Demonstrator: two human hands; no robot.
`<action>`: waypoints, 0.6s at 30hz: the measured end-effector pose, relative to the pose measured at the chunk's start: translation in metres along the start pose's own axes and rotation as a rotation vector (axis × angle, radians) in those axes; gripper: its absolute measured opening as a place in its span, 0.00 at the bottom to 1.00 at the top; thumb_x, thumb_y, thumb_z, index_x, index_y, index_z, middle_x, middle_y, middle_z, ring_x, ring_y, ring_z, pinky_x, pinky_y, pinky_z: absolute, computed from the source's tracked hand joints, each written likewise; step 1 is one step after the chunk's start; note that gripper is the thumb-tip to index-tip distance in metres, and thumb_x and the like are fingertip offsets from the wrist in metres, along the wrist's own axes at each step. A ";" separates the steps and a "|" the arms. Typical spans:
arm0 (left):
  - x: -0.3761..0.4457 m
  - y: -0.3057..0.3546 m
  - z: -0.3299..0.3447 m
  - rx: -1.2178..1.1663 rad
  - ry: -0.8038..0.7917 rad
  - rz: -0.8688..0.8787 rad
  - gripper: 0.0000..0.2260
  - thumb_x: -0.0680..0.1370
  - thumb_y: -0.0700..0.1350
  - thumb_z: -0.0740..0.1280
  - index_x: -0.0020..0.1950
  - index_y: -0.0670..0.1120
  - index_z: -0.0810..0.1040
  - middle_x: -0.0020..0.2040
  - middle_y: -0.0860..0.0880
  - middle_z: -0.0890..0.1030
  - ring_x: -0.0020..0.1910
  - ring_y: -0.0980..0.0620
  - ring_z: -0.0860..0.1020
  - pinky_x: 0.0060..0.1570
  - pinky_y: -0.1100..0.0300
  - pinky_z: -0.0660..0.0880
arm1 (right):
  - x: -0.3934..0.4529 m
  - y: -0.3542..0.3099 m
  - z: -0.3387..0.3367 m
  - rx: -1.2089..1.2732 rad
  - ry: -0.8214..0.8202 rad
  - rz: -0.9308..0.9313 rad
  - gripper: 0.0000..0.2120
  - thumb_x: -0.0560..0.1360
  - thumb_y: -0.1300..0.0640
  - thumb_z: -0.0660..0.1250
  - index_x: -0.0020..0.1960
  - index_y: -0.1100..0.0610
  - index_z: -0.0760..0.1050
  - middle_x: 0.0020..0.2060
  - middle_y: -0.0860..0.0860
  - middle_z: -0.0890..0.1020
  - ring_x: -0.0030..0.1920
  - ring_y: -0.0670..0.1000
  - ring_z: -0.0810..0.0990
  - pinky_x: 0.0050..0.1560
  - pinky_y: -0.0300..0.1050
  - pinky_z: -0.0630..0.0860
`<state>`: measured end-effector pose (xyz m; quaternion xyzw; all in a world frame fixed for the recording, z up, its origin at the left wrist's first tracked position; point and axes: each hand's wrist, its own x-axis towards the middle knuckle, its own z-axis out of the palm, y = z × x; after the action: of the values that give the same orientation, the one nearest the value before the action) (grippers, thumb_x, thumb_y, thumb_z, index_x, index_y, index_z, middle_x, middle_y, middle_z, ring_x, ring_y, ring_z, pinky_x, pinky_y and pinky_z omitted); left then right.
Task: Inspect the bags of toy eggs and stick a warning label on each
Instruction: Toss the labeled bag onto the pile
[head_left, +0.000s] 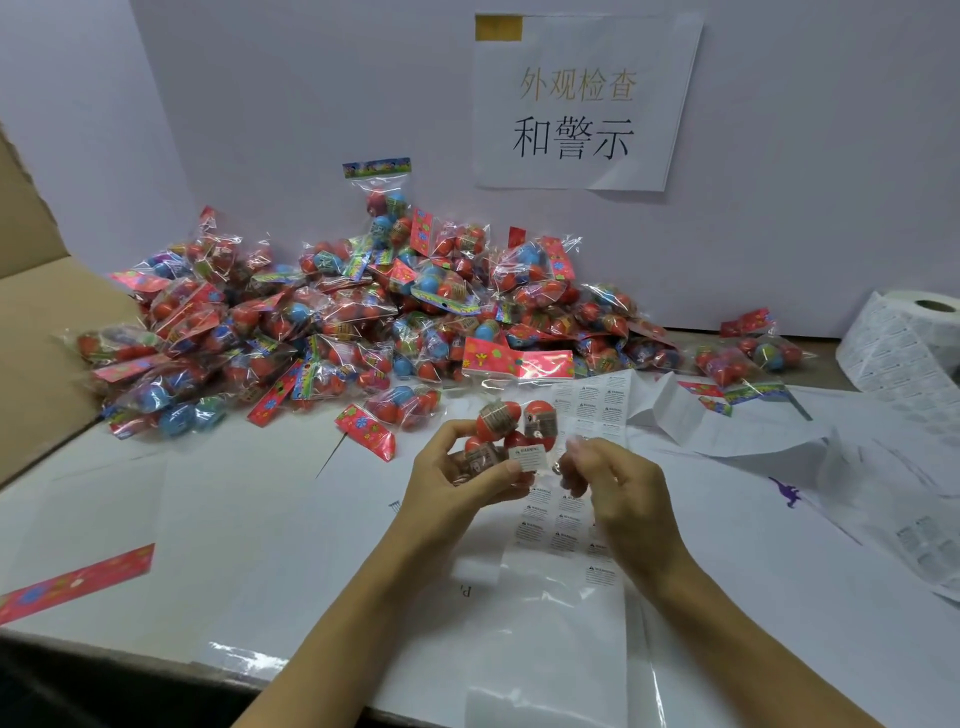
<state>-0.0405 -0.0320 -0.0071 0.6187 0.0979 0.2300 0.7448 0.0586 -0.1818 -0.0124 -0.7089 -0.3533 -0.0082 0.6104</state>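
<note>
**Pressing the warning label flat on the bag in hand**

Nearest me, the strip of label backing (558, 530) ran across the counter (234, 519) under my wrists, some stickers still on it. Just above it my left hand (457, 475) gripped a bag of red toy eggs (511, 434), fingers curled round its lower half, thumb on the edge of a white warning label (530, 460) already sitting on the film. My right hand (605, 480) was beside the bag with its fingertips bunched; motion blur kept me from telling whether they pinched anything.

To do this step well, I judged the label needed smoothing from one edge across, over a spot where an egg backed the film, so it would not wrinkle or lift. I would have kept the bag taut and checked the eggs for cracks while turning it.

Farther off lay the big pile of bags (337, 322), a roll of labels (906, 343) at the right, and a paper sign (582, 104) on the wall.
</note>
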 end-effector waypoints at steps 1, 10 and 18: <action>-0.001 0.000 0.000 0.012 -0.023 0.002 0.21 0.71 0.43 0.78 0.61 0.46 0.78 0.50 0.41 0.87 0.50 0.40 0.86 0.49 0.56 0.83 | 0.000 -0.001 0.001 -0.040 0.021 -0.011 0.21 0.76 0.38 0.64 0.34 0.53 0.77 0.31 0.48 0.80 0.34 0.47 0.77 0.35 0.34 0.70; 0.000 -0.005 0.000 0.049 -0.053 -0.011 0.21 0.69 0.41 0.77 0.60 0.46 0.77 0.49 0.40 0.87 0.50 0.40 0.86 0.51 0.56 0.83 | 0.000 0.003 0.001 -0.070 0.009 -0.039 0.20 0.76 0.39 0.61 0.38 0.53 0.79 0.34 0.47 0.81 0.37 0.47 0.78 0.37 0.37 0.72; 0.003 -0.008 -0.002 0.019 -0.075 -0.055 0.19 0.72 0.42 0.73 0.62 0.47 0.76 0.50 0.41 0.87 0.50 0.41 0.86 0.50 0.58 0.82 | 0.004 -0.001 -0.003 0.093 -0.022 0.104 0.21 0.74 0.36 0.59 0.47 0.52 0.79 0.42 0.46 0.83 0.41 0.46 0.81 0.37 0.35 0.74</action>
<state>-0.0366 -0.0301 -0.0146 0.6310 0.0892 0.1852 0.7481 0.0628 -0.1828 -0.0093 -0.6971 -0.3228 0.0478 0.6384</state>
